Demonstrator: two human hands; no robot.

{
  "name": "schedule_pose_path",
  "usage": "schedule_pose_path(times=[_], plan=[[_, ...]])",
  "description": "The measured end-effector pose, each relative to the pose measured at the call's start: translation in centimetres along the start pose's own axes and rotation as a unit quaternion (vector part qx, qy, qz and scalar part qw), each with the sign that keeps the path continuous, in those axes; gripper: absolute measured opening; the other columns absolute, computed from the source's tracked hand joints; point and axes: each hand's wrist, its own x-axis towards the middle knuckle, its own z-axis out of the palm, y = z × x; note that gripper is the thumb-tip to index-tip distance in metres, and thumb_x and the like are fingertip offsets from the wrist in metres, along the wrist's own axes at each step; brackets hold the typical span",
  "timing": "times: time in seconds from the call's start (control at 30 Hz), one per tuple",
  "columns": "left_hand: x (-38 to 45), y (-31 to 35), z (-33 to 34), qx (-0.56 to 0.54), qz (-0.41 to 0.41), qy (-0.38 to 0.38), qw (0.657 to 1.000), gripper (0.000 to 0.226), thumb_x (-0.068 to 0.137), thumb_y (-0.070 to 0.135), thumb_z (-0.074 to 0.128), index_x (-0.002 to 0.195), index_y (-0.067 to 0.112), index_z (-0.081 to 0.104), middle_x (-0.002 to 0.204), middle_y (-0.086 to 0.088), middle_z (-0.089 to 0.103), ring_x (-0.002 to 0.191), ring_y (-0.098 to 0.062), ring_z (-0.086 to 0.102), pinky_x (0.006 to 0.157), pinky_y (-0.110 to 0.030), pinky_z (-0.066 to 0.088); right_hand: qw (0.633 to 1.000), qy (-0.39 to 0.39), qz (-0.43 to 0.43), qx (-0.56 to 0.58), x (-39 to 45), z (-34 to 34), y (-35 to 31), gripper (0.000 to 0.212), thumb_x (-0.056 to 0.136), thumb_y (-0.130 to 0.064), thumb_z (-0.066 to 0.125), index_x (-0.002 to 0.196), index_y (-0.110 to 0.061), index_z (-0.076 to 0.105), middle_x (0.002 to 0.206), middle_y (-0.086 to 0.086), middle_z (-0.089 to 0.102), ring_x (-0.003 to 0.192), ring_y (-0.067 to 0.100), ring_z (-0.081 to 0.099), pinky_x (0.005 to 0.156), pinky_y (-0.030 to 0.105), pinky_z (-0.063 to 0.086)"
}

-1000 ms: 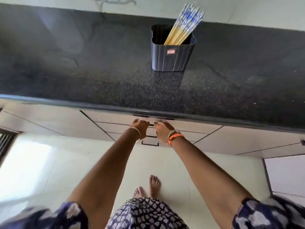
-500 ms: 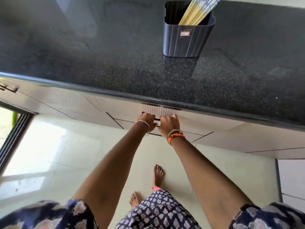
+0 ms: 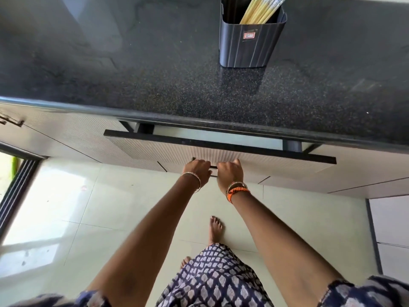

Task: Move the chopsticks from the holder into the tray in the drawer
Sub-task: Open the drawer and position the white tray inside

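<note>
Both hands on the thin dark bar handle (image 3: 213,167) of the pale ribbed drawer front (image 3: 221,152). Left hand (image 3: 197,170) and right hand (image 3: 230,173) sit side by side at the handle's middle, fingers curled shut around it, likely so the pull stays square on the runners. Drawer is open only a crack below the black speckled granite counter (image 3: 155,74); the tray inside isn't visible yet.

Yellow chopsticks with blue-patterned tops (image 3: 259,9) stand bundled and leaning in the dark ribbed plastic holder (image 3: 247,41), on the counter directly behind the drawer, well apart from both hands. Handy for a short transfer.

Counts: one holder, one drawer open, two hands. Chopsticks roughly ten; overlap and cropping prevent an exact count.
</note>
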Motion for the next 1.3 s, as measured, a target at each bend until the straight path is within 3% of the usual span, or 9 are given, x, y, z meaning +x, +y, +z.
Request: schedule_pose_path(times=[0.2,0.33,0.4,0.47,0.53,0.73,0.93,1.07,1.3], plan=[[-7.7,-0.9,0.9,0.010,0.176,0.355,0.918,0.022,0.082,0.027,0.049,0.093,0.015,0.063,0.092,-0.004,0.067,0.079,-0.025,0.062,0.067,-0.034,0.050,0.999,-0.049,0.015,0.010,-5.3,0.5,-1.9,0.029,0.090,-0.007,0.042,0.106,-0.013,0.065,0.108,0.009,0.071,0.105,0.029,0.063,0.101,0.035,0.034],[-8.3,-3.0,-2.1,-0.020,0.072,0.157,0.985,0.048,0.087,0.055,0.044,0.117,0.019,0.056,0.114,-0.007,0.066,0.101,-0.028,0.062,0.089,-0.040,0.044,0.983,0.144,0.010,0.115,-7.8,-4.6,-4.0,0.018,0.076,-0.020,0.052,0.081,-0.014,0.068,0.080,0.013,0.073,0.076,0.035,0.068,0.058,0.031,0.047],[-8.5,-3.5,-3.3,-0.001,0.053,0.052,0.997,0.045,0.088,0.055,0.045,0.110,0.020,0.061,0.108,-0.010,0.069,0.099,-0.030,0.062,0.080,-0.036,0.047,0.969,0.195,-0.030,0.145,-9.2,-6.1,-3.8,0.018,0.076,-0.017,0.054,0.086,-0.018,0.068,0.087,0.007,0.074,0.084,0.029,0.067,0.062,0.030,0.050],[-8.9,-3.2,-3.9,0.027,0.052,0.004,0.998,0.041,0.086,0.054,0.050,0.108,0.022,0.065,0.108,-0.009,0.069,0.102,-0.030,0.061,0.072,-0.032,0.044,0.986,0.064,-0.016,0.156,-10.0,-6.6,-2.9,0.025,0.085,-0.022,0.056,0.106,-0.020,0.069,0.112,0.005,0.071,0.108,0.028,0.061,0.084,0.036,0.052],[-9.6,-2.5,-3.9,0.048,0.047,-0.019,0.998,0.040,0.082,0.055,0.055,0.107,0.025,0.067,0.109,-0.007,0.069,0.105,-0.028,0.060,0.071,-0.030,0.041,0.984,-0.072,0.027,0.163,-10.6,-6.7,-2.1,0.026,0.089,-0.033,0.054,0.110,-0.028,0.069,0.113,0.002,0.071,0.107,0.029,0.061,0.085,0.035,0.050],[-13.1,-2.2,-2.3,0.021,0.044,-0.119,0.992,0.040,0.067,0.052,0.072,0.095,0.024,0.074,0.093,-0.005,0.072,0.097,-0.026,0.063,0.082,-0.032,0.050,0.969,-0.197,0.008,0.150,-13.8,-6.5,-2.9,0.025,0.083,-0.035,0.066,0.107,-0.034,0.071,0.113,-0.006,0.071,0.103,0.020,0.062,0.079,0.030,0.048],[-18.5,-2.1,0.6,-0.017,0.057,-0.219,0.974,0.039,0.050,0.054,0.081,0.077,0.028,0.076,0.055,0.018,0.062,0.064,-0.009,0.059,0.070,-0.025,0.052,0.945,-0.282,-0.013,0.167,-19.2,-4.8,-3.9,0.033,0.072,-0.035,0.079,0.104,-0.027,0.073,0.110,-0.004,0.073,0.101,0.017,0.063,0.090,0.033,0.052],[-21.6,-1.7,3.8,-0.067,0.066,-0.298,0.950,0.039,0.047,0.043,0.087,0.077,0.021,0.076,0.065,0.012,0.069,0.059,-0.003,0.060,0.045,-0.017,0.051,0.923,-0.345,-0.036,0.168,-22.7,-3.0,-5.0,0.031,0.067,-0.035,0.082,0.097,-0.027,0.075,0.098,-0.005,0.076,0.088,0.014,0.067,0.070,0.029,0.058],[-23.1,-1.6,5.3,-0.062,0.116,-0.274,0.953,0.026,0.054,0.039,0.084,0.073,0.023,0.075,0.070,0.006,0.074,0.070,-0.023,0.069,0.066,-0.035,0.060,0.951,-0.283,-0.082,0.099,-24.6,-1.8,-5.4,0.030,0.067,-0.043,0.079,0.094,-0.031,0.075,0.094,-0.011,0.076,0.078,0.010,0.065,0.062,0.024,0.047]])
